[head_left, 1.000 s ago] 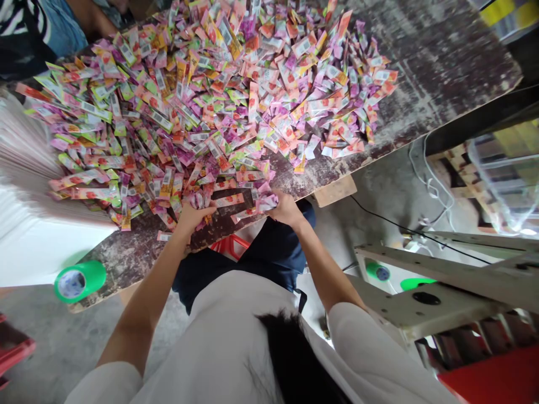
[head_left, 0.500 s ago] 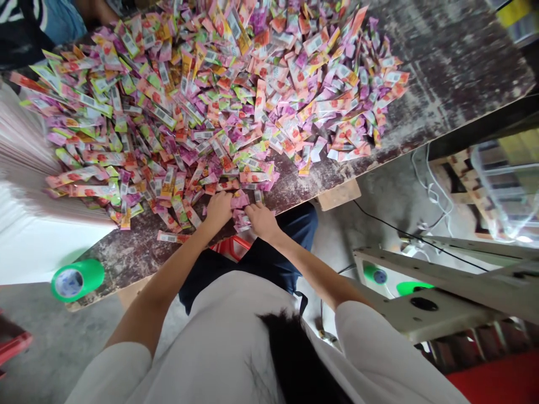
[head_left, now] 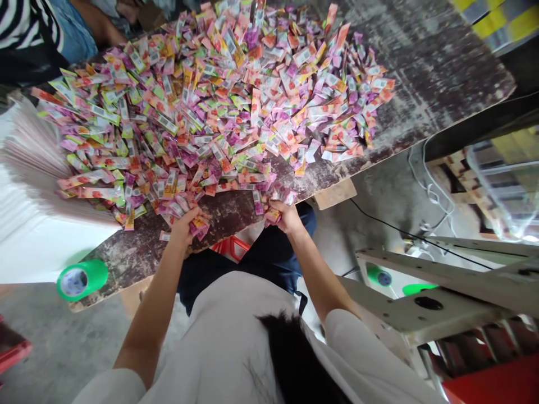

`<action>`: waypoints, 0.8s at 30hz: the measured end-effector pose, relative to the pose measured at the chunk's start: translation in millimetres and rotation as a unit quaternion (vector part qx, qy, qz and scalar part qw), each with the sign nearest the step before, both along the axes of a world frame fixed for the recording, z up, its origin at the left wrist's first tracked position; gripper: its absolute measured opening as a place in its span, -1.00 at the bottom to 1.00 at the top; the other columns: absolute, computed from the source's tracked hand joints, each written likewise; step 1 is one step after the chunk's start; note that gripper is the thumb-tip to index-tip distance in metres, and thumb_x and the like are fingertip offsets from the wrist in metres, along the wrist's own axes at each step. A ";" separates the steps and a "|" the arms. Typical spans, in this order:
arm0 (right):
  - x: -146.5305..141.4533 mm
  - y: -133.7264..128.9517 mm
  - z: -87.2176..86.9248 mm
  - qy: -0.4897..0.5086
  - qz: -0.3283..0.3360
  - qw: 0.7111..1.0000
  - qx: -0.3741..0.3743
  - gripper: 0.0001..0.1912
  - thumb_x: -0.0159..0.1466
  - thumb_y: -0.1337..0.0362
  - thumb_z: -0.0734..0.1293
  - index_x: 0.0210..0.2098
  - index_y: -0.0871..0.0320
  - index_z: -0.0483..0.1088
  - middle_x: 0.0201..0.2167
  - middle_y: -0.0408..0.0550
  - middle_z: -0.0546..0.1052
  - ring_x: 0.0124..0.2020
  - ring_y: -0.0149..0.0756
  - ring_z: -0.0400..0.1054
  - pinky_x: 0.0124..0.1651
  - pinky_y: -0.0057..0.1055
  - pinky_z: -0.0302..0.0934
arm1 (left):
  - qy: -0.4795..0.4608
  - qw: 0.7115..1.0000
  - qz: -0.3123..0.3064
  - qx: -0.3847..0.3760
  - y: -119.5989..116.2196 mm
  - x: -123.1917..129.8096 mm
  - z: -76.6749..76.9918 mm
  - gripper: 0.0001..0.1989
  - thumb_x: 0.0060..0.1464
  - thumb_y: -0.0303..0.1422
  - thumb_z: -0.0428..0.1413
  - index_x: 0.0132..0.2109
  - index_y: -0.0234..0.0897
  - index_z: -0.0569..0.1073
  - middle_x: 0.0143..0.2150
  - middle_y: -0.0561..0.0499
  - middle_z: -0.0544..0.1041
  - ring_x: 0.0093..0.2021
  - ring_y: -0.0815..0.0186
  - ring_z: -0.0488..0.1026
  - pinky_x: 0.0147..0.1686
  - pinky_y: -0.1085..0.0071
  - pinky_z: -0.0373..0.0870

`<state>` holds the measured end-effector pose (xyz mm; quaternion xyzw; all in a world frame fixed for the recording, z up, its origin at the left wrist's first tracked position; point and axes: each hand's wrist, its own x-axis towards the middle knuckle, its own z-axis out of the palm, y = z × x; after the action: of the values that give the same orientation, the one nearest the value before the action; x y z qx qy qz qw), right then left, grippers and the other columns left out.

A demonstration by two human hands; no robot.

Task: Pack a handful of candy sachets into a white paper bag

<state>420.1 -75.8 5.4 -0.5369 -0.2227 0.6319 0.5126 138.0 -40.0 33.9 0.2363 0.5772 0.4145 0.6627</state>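
Note:
A wide heap of small printed stick packets (head_left: 219,112) in pink, purple, yellow and green covers much of the worn dark table (head_left: 138,247). At the near edge of the heap, my left hand (head_left: 184,226) is closed around a bunch of packets (head_left: 199,225), some jutting out past the fingers. Off to the right, near the table's front edge, my right hand (head_left: 288,216) grips a smaller bunch of packets (head_left: 273,215). Bare tabletop shows between the two hands. My fingertips are partly hidden by the packets.
A thick stack of white sheets (head_left: 37,213) stands at the left, with a green tape roll (head_left: 82,279) beside it on the table corner. Another person's arm (head_left: 99,25) shows at top left. A metal machine frame (head_left: 442,303) and a wooden pallet (head_left: 452,174) stand at right.
My hands were close together at the table's near edge. They have moved apart, left hand leftward and right hand rightward, each with packets. The view has shifted slightly.

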 end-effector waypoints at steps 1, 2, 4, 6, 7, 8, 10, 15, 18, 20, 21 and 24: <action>-2.0 -3.8 -2.0 -0.004 0.017 1.000 0.001 -0.64 -0.03 0.07 0.45 -0.33 0.11 0.38 -0.51 -0.12 0.49 -0.51 -0.29 0.38 -0.45 -0.32 0.34 | -0.014 1.000 0.006 -0.002 -3.4 -1.8 0.6 -0.68 -0.28 -0.23 0.34 -0.39 -0.29 0.43 -0.54 0.08 0.46 -0.48 0.34 0.48 -0.30 0.33 0.51; -4.6 -7.5 -3.8 -0.034 0.043 0.998 0.012 -0.65 -0.06 0.10 0.47 -0.34 0.11 0.38 -0.51 -0.14 0.49 -0.51 -0.30 0.37 -0.43 -0.32 0.35 | -0.019 1.000 0.007 -0.001 -6.2 -2.1 0.3 -0.68 -0.28 -0.26 0.34 -0.36 -0.29 0.45 -0.55 0.10 0.44 -0.49 0.37 0.47 -0.26 0.33 0.51; -8.5 -12.1 -6.0 -0.161 0.116 0.979 0.053 -0.68 -0.09 0.16 0.48 -0.37 0.12 0.39 -0.50 -0.15 0.50 -0.48 -0.29 0.38 -0.37 -0.31 0.36 | 0.016 1.000 -0.003 0.011 -8.7 1.1 -1.8 -0.63 -0.29 -0.30 0.35 -0.27 -0.27 0.47 -0.54 0.13 0.43 -0.49 0.38 0.45 -0.22 0.31 0.50; -7.7 -7.6 -5.1 -0.292 0.173 0.936 0.088 -0.72 -0.08 0.24 0.46 -0.36 0.14 0.42 -0.47 -0.11 0.52 -0.43 -0.24 0.41 -0.28 -0.29 0.35 | 0.135 0.989 -0.039 0.047 -5.1 8.6 -4.9 -0.63 -0.29 -0.31 0.35 -0.27 -0.27 0.46 -0.50 0.11 0.44 -0.44 0.33 0.46 -0.23 0.30 0.49; -5.2 -0.8 -3.5 -0.350 0.184 0.913 0.102 -0.73 -0.07 0.29 0.43 -0.34 0.15 0.43 -0.44 -0.09 0.54 -0.40 -0.21 0.43 -0.25 -0.28 0.34 | 0.222 0.970 -0.066 0.079 -0.3 13.7 -6.6 -0.66 -0.26 -0.31 0.35 -0.28 -0.27 0.46 -0.48 0.08 0.46 -0.40 0.28 0.48 -0.23 0.29 0.48; -1.8 9.1 -1.5 -0.402 0.186 0.889 0.111 -0.72 -0.06 0.34 0.40 -0.30 0.16 0.45 -0.41 -0.06 0.55 -0.36 -0.18 0.44 -0.22 -0.28 0.34 | 0.311 0.937 -0.103 0.119 6.3 19.7 -8.3 -0.69 -0.23 -0.33 0.33 -0.29 -0.27 0.46 -0.43 0.04 0.48 -0.32 0.22 0.50 -0.20 0.28 0.46; 5.9 36.0 2.2 -0.492 0.190 0.840 0.124 -0.63 -0.04 0.43 0.35 -0.20 0.18 0.45 -0.31 0.00 0.57 -0.28 -0.13 0.46 -0.17 -0.29 0.33 | 0.457 0.840 -0.202 0.209 24.2 34.1 -12.1 -0.74 -0.14 -0.40 0.26 -0.22 -0.28 0.47 -0.29 -0.06 0.54 -0.15 0.12 0.50 -0.08 0.24 0.42; 11.0 101.3 -1.2 -0.627 0.267 0.722 0.118 -0.37 -0.01 0.54 0.30 0.09 0.22 0.36 -0.04 0.14 0.54 -0.07 -0.05 0.45 0.00 -0.25 0.32 | 0.609 0.634 -0.391 0.273 65.0 73.0 -25.3 -0.68 0.00 -0.58 0.01 -0.10 -0.29 0.47 -0.08 -0.22 0.55 0.04 0.04 0.43 0.03 0.18 0.32; 8.4 114.6 -11.0 -0.629 0.278 0.721 0.081 -0.37 0.01 0.54 0.30 0.11 0.22 0.34 -0.02 0.16 0.53 -0.05 -0.03 0.45 0.01 -0.21 0.33 | 0.634 0.619 -0.397 0.238 69.3 81.4 -33.0 -0.73 0.01 -0.58 0.00 -0.15 -0.28 0.46 -0.15 -0.23 0.55 0.00 0.02 0.44 0.01 0.17 0.32; 10.0 113.9 -17.1 -0.602 0.248 0.755 0.079 -0.37 0.01 0.52 0.31 0.10 0.21 0.35 -0.02 0.15 0.53 -0.04 -0.02 0.45 0.03 -0.19 0.32 | 0.620 0.658 -0.362 0.227 66.2 77.7 -35.8 -0.77 -0.01 -0.54 0.06 -0.16 -0.28 0.45 -0.16 -0.21 0.55 -0.01 0.02 0.45 0.00 0.17 0.33; 12.4 112.2 -19.8 -0.579 0.227 0.779 0.084 -0.39 0.01 0.50 0.33 0.09 0.20 0.35 -0.03 0.14 0.54 -0.03 -0.01 0.44 0.04 -0.18 0.32 | 0.602 0.693 -0.330 0.222 64.2 73.9 -36.2 -0.78 -0.01 -0.50 0.10 -0.16 -0.28 0.45 -0.17 -0.19 0.55 -0.03 0.02 0.46 -0.01 0.17 0.35; 23.4 107.3 -25.8 -0.468 0.147 0.866 0.097 -0.49 0.04 0.39 0.38 0.02 0.20 0.38 -0.10 0.10 0.55 -0.05 -0.02 0.44 0.05 -0.13 0.31 | 0.472 0.844 -0.175 0.182 61.7 59.3 -32.4 -0.75 -0.05 -0.34 0.23 -0.18 -0.27 0.45 -0.21 -0.10 0.55 -0.07 0.08 0.49 -0.04 0.20 0.40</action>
<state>443.4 31.5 -20.4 -0.6783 -0.5727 0.3501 0.2990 197.3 21.7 1.5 0.6173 0.6834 0.2275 0.3163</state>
